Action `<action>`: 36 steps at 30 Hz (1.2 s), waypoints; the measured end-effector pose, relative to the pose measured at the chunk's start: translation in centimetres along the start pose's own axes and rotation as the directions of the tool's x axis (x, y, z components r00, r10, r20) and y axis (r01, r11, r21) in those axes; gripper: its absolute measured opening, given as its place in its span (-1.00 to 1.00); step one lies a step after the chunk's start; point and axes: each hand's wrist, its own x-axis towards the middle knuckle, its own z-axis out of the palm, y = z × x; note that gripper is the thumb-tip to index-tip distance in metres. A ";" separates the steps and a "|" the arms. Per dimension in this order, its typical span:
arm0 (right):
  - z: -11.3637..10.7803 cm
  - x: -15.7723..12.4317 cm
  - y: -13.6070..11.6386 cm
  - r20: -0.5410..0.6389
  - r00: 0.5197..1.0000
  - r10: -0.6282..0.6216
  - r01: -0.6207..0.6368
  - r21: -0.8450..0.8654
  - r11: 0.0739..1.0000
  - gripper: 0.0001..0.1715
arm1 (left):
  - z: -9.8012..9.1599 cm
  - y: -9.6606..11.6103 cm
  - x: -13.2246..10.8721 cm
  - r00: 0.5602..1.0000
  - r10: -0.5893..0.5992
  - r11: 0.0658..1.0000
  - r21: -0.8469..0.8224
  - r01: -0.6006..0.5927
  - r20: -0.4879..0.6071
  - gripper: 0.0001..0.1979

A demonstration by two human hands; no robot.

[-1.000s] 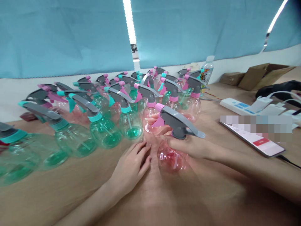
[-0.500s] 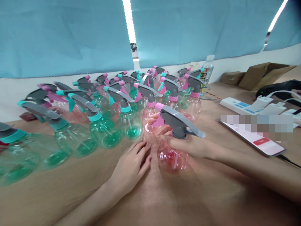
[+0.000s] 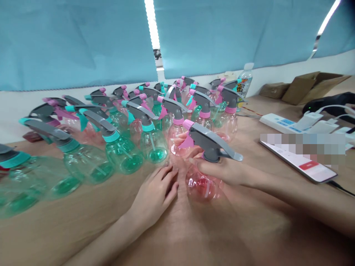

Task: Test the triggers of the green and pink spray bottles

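In the head view, a clear pink spray bottle (image 3: pixel 203 186) stands upright on the table with a grey and pink trigger head. My right hand (image 3: pixel 219 170) is wrapped round its neck from the right, the fingertips showing beyond it. My left hand (image 3: pixel 155 192) lies palm down on the table to the left of this bottle, fingers loosely stretched out and holding nothing. Just past the left fingertips stands a green spray bottle (image 3: pixel 154 144) with a turquoise collar. Another pink spray bottle (image 3: pixel 177 135) is behind the right fingers.
Several more green spray bottles (image 3: pixel 124 155) and pink ones fill the left and back of the table (image 3: pixel 199 236). On the right are a phone (image 3: pixel 299 162), a white power strip (image 3: pixel 277 123) with plugs, and an open cardboard box (image 3: pixel 307 88). A drink bottle (image 3: pixel 245 83) stands behind.
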 end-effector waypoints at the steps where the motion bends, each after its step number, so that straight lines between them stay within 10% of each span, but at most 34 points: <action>1: 0.0 0.0 0.0 0.000 1.000 -0.005 0.005 0.001 1.000 -0.86 | 0.0 0.0 0.0 1.000 -0.001 1.000 -0.003 0.001 0.000 -0.68; 36: 0.1 0.1 -0.2 -0.015 0.999 -0.033 0.033 -0.033 0.999 -0.89 | 0.1 -0.2 -0.1 1.000 0.003 1.000 0.017 -0.003 0.017 -0.65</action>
